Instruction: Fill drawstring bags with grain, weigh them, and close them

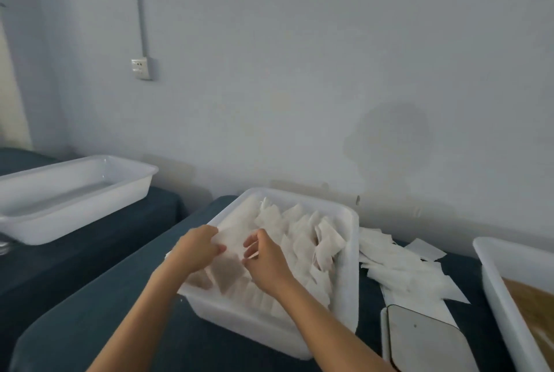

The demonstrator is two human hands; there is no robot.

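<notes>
Two hands over the middle tub point(350, 254), which sits on dark cloth point(90, 311) and is piled with white bags point(299, 239). Left hand point(196, 251) pinches the edge of one bag point(232, 241), fingers curled on it. Right hand point(265, 260) at the same bag's other side, fingers bent against it; whether it actually grips, cannot tell. More flat bags point(398, 269) lie loose right of the tub. Scale point(425, 338) just below them. Tray of grain point(533, 308) at far right. Second tub point(69, 194) left, well apart.
</notes>
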